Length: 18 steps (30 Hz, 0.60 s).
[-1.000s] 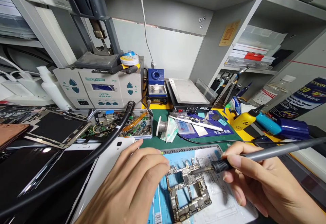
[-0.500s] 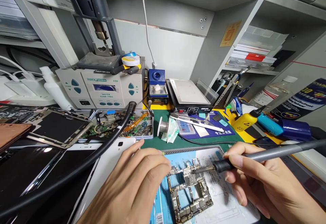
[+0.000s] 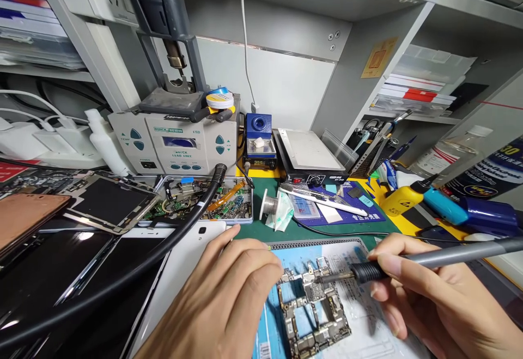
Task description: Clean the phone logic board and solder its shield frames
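Note:
My right hand (image 3: 425, 283) grips a soldering iron (image 3: 370, 272) like a pen, its metal tip over a chip on the phone circuit board (image 3: 314, 291). Whether the tip touches the chip I cannot tell. The board has square cut-outs and lies on a blue and white printed sheet. My left hand (image 3: 229, 293) arches palm down at the board's left side. Its closed, bent fingers meet the upper left edge of the board, while the thumb and the contact itself are hidden under the hand.
Behind stand a hot-air station (image 3: 180, 141), a soldering station (image 3: 259, 141) and a heating plate (image 3: 312, 154). A solder spool (image 3: 270, 205) sits near a tray of boards (image 3: 247, 214). A black hose (image 3: 163, 255) crosses phones at left. A yellow bottle (image 3: 402, 201) is at right.
The whole view has shifted slightly, so everything sits a little farther right. Both hands keep their places at the board, and the iron's tip stays over the same chip.

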{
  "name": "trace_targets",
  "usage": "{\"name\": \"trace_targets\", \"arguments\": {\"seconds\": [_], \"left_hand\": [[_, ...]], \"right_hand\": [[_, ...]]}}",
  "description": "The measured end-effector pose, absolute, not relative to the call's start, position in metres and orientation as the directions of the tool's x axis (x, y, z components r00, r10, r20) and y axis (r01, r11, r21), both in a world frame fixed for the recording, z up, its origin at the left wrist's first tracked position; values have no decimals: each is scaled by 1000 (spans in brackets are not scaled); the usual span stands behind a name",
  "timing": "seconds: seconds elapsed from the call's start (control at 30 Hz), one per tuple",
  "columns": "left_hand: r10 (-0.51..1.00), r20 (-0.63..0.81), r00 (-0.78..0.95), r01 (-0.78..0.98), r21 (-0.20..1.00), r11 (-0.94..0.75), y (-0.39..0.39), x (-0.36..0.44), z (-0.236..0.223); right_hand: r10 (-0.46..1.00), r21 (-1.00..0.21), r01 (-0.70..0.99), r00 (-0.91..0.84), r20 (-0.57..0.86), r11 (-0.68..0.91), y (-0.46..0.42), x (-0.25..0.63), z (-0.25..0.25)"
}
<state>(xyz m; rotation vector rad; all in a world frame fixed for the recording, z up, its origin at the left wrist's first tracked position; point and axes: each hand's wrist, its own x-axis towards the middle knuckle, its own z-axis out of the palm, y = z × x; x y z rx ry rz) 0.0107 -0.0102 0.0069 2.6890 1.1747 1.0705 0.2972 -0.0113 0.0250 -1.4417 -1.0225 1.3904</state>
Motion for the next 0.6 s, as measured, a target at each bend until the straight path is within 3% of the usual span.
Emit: {"name": "trace_targets", "arguments": {"seconds": [0.6], "left_hand": [[643,598,479,647,254,-719,-13,12,3]], "right_hand": [[947,-948,-4,58,-317,-318,-13,288,37]]}}
